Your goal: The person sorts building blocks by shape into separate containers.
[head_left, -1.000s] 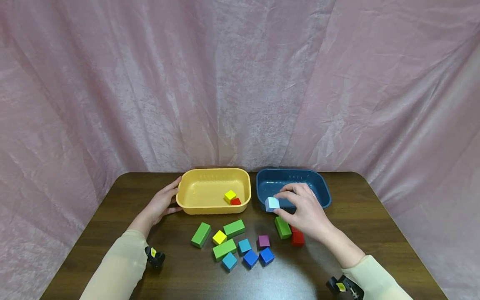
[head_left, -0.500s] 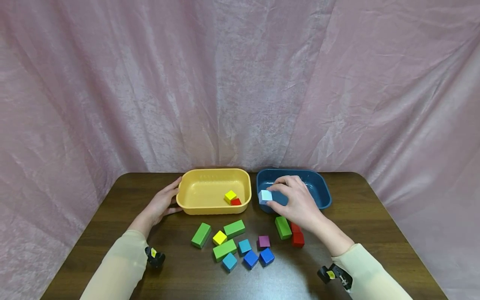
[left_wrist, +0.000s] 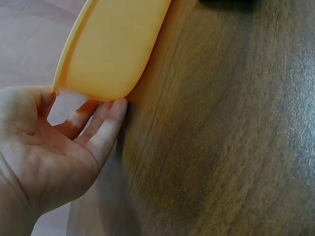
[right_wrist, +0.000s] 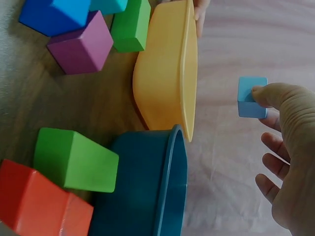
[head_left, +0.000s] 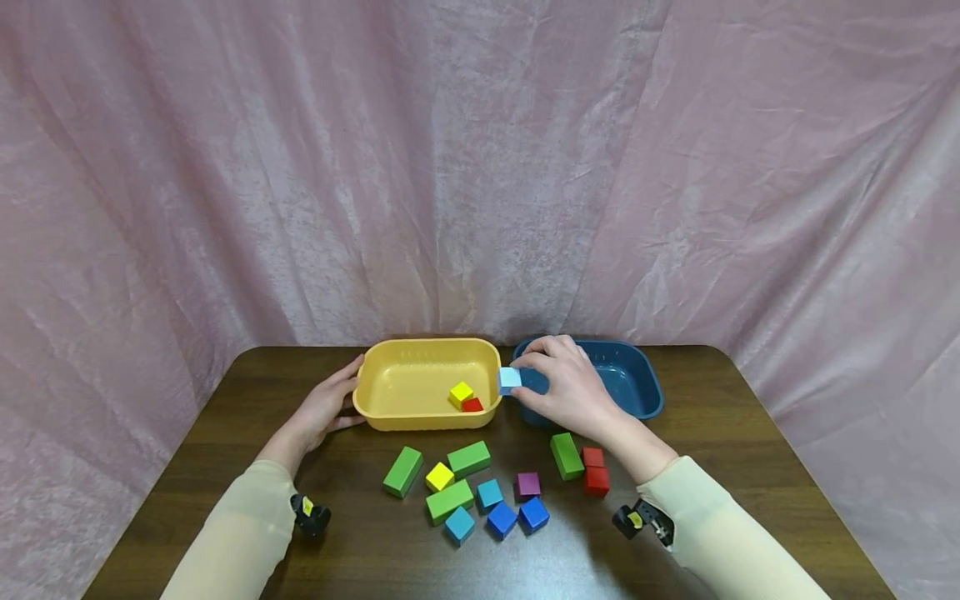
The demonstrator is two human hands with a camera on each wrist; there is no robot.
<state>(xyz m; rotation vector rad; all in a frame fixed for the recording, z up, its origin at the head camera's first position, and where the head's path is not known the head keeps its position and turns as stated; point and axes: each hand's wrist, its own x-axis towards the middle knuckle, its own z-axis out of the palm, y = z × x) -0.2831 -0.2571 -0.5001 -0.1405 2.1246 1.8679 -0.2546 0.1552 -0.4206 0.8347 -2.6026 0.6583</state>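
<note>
Light-blue cube (head_left: 509, 380) aloft in the head view, just beside the right end of the yellow tray (head_left: 420, 422), near the blue tray (head_left: 632, 383)! Pinched narrow, thumb against fingertip, in the right hand (head_left: 566, 387). Over to left wrist: left hand (left_wrist: 59, 152) around the tray's other end, thumb by rim, fingers low, probably for steadying. Now right wrist: looks raised to clear both rims, remaining fingers off the cube. Underneath, brown wood-grain table (right_wrist: 24, 93); behind, creased pink curtain (right_wrist: 236, 29).
</note>
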